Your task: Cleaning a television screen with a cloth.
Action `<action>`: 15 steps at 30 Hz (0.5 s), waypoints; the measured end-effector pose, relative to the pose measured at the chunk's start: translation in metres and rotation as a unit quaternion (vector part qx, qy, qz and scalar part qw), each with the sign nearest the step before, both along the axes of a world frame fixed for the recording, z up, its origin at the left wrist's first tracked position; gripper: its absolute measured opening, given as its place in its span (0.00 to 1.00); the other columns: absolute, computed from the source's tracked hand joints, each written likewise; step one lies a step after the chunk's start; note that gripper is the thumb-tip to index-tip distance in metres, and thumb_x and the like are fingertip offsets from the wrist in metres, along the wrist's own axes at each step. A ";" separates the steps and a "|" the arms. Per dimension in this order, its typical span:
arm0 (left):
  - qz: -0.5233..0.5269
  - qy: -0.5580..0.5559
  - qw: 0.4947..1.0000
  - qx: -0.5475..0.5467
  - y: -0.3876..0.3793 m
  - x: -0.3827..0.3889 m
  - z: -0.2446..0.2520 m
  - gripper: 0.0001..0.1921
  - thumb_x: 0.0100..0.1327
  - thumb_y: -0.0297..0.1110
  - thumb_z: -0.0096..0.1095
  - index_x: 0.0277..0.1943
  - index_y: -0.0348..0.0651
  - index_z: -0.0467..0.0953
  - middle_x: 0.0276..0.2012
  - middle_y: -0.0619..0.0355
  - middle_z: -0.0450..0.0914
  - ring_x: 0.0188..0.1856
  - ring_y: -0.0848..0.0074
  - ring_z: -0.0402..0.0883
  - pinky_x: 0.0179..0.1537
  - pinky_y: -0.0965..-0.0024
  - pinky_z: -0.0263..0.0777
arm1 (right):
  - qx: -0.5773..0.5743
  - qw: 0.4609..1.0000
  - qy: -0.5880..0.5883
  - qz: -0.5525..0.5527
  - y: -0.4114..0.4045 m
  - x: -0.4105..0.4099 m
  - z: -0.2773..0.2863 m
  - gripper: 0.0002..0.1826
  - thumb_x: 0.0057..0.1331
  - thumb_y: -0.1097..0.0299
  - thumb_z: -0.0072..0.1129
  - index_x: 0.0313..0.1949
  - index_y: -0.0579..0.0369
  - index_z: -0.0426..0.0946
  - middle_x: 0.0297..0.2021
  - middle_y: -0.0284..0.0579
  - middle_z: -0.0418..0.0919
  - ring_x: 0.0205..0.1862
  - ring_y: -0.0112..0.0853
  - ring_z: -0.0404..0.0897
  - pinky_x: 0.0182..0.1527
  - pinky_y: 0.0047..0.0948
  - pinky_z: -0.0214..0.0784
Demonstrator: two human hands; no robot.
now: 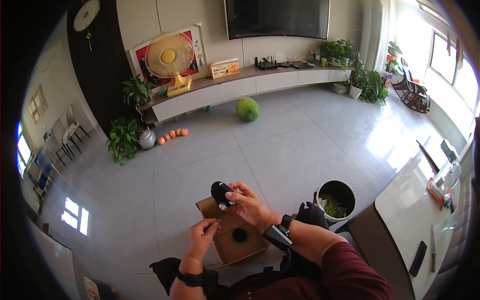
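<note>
My right hand (249, 204) holds a small black object (221, 193) with light marks, perhaps fabric or a wound bundle; its exact kind cannot be told. Lower and to the left, my left hand (204, 234) has thumb and fingertips pinched together; whether something thin lies between them cannot be told. Beneath both hands, an open cardboard box (240, 257) rests in front of me, with a round black item (239, 234) inside. Both wrists wear black straps, and a dark device sits on the right one.
A bucket (335, 200) holding green plant scraps stands to the right, beside a table (405, 198) with a knife (433, 247) on it. Farther off are a large green melon or gourd (248, 110), several peach-like fruits (173, 134), a metal kettle (147, 139) and a yellow fan (169, 56).
</note>
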State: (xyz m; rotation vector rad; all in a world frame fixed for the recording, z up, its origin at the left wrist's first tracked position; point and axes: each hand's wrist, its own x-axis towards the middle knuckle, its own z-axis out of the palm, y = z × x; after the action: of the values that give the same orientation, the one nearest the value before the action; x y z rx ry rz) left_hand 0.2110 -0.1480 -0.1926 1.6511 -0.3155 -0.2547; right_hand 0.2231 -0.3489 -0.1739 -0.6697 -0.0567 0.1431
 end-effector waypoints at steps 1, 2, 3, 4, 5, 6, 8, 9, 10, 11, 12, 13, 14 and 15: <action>0.000 0.001 1.000 -0.001 0.000 0.000 0.000 0.08 0.66 0.28 0.57 0.41 0.32 0.79 0.30 0.57 0.81 0.31 0.81 0.78 0.35 0.78 0.72 | -0.018 1.000 -0.002 -0.021 0.000 0.000 0.002 0.17 0.61 0.70 0.63 0.48 0.49 0.68 0.40 0.38 0.75 0.43 0.28 0.76 0.43 0.32 0.75; -0.016 -0.002 1.000 0.020 0.001 0.000 0.000 0.08 0.66 0.29 0.58 0.40 0.32 0.79 0.30 0.58 0.81 0.31 0.81 0.78 0.35 0.78 0.72 | -0.036 0.998 -0.004 -0.041 0.000 0.000 0.004 0.18 0.61 0.70 0.63 0.49 0.49 0.68 0.40 0.38 0.75 0.43 0.28 0.76 0.42 0.30 0.74; -0.034 -0.005 0.999 0.041 0.001 0.000 0.000 0.08 0.66 0.29 0.58 0.39 0.32 0.80 0.29 0.59 0.81 0.30 0.81 0.78 0.35 0.79 0.72 | -0.036 0.998 -0.004 -0.041 -0.002 0.001 0.004 0.18 0.61 0.70 0.63 0.49 0.49 0.68 0.40 0.38 0.75 0.43 0.28 0.76 0.42 0.30 0.74; -0.033 -0.004 0.999 0.040 0.001 -0.001 0.001 0.08 0.66 0.29 0.58 0.39 0.32 0.80 0.29 0.59 0.81 0.30 0.81 0.78 0.35 0.79 0.72 | -0.109 0.991 -0.038 -0.074 -0.004 0.004 0.002 0.18 0.61 0.71 0.63 0.49 0.50 0.69 0.39 0.37 0.75 0.42 0.28 0.77 0.41 0.28 0.74; -0.058 -0.001 0.998 0.032 0.002 -0.002 0.003 0.08 0.65 0.28 0.58 0.38 0.32 0.80 0.29 0.59 0.81 0.30 0.81 0.77 0.34 0.78 0.72 | -0.180 0.975 -0.073 -0.107 -0.006 0.005 0.001 0.18 0.60 0.72 0.64 0.49 0.51 0.71 0.39 0.36 0.75 0.41 0.28 0.77 0.39 0.26 0.74; -0.085 0.003 0.996 0.023 0.001 -0.003 0.007 0.07 0.65 0.28 0.58 0.37 0.32 0.80 0.29 0.59 0.80 0.30 0.81 0.77 0.33 0.77 0.73 | -0.181 0.975 -0.072 -0.108 -0.007 0.005 0.001 0.18 0.60 0.72 0.64 0.49 0.51 0.71 0.39 0.36 0.75 0.41 0.28 0.77 0.39 0.26 0.74; -0.091 0.031 0.995 -0.031 0.003 -0.007 0.021 0.06 0.65 0.27 0.58 0.37 0.33 0.80 0.29 0.59 0.80 0.29 0.82 0.76 0.31 0.77 0.72 | -0.485 0.820 -0.208 -0.222 -0.010 0.004 0.000 0.19 0.57 0.71 0.67 0.47 0.54 0.73 0.37 0.38 0.73 0.39 0.27 0.76 0.38 0.24 0.72; -0.093 0.058 0.990 -0.084 0.005 -0.009 0.025 0.06 0.64 0.27 0.59 0.36 0.34 0.79 0.28 0.59 0.80 0.28 0.82 0.76 0.30 0.77 0.72 | -0.486 0.820 -0.208 -0.221 -0.009 0.003 -0.001 0.19 0.57 0.71 0.67 0.47 0.54 0.73 0.37 0.38 0.73 0.39 0.27 0.76 0.38 0.24 0.72; -0.092 0.059 0.990 -0.085 0.007 -0.007 0.023 0.06 0.64 0.27 0.59 0.36 0.34 0.79 0.28 0.59 0.80 0.28 0.82 0.76 0.30 0.77 0.72 | -0.514 0.800 -0.257 -0.174 -0.008 0.002 -0.003 0.19 0.55 0.71 0.68 0.47 0.54 0.74 0.37 0.39 0.73 0.38 0.27 0.75 0.39 0.24 0.70; -0.052 0.041 0.989 -0.129 0.009 -0.005 0.020 0.05 0.64 0.27 0.59 0.36 0.35 0.79 0.29 0.59 0.80 0.28 0.83 0.75 0.30 0.78 0.71 | -0.538 0.776 -0.304 -0.125 -0.006 0.000 -0.005 0.20 0.53 0.71 0.69 0.46 0.54 0.75 0.37 0.40 0.72 0.37 0.27 0.74 0.39 0.24 0.69; -0.011 0.023 0.985 -0.173 0.012 -0.002 0.017 0.04 0.64 0.27 0.60 0.36 0.37 0.79 0.29 0.60 0.80 0.28 0.84 0.75 0.31 0.79 0.71 | -0.559 0.748 -0.350 -0.076 -0.004 -0.002 -0.002 0.21 0.52 0.71 0.70 0.46 0.53 0.76 0.37 0.40 0.72 0.36 0.27 0.73 0.40 0.24 0.68; 0.010 0.023 0.985 -0.173 0.014 0.002 0.016 0.03 0.64 0.27 0.60 0.35 0.38 0.78 0.27 0.62 0.78 0.28 0.85 0.74 0.29 0.79 0.69 | -0.581 0.770 -0.264 0.029 -0.001 -0.010 0.006 0.21 0.53 0.70 0.69 0.47 0.54 0.76 0.39 0.38 0.74 0.40 0.26 0.74 0.41 0.25 0.68; 0.013 0.024 0.984 -0.174 0.017 0.003 0.014 0.03 0.64 0.27 0.60 0.35 0.38 0.78 0.27 0.62 0.78 0.28 0.85 0.74 0.29 0.79 0.69 | -0.580 0.770 -0.264 0.032 0.002 -0.009 0.005 0.21 0.53 0.70 0.69 0.47 0.54 0.76 0.39 0.38 0.74 0.40 0.26 0.74 0.41 0.25 0.68; 0.040 0.033 0.987 -0.151 0.016 0.004 0.015 0.03 0.63 0.26 0.60 0.34 0.38 0.78 0.27 0.63 0.77 0.28 0.85 0.73 0.29 0.79 0.69 | -0.508 0.823 -0.230 0.110 0.003 -0.010 0.003 0.20 0.54 0.70 0.68 0.47 0.54 0.75 0.41 0.37 0.75 0.42 0.24 0.73 0.43 0.24 0.68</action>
State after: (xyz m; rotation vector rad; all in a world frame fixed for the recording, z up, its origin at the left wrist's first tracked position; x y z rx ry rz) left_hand 0.2154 -0.1319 -0.1781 1.3506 -0.2257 -0.1908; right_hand 0.2136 -0.3464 -0.1712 -1.7694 -0.5583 0.2321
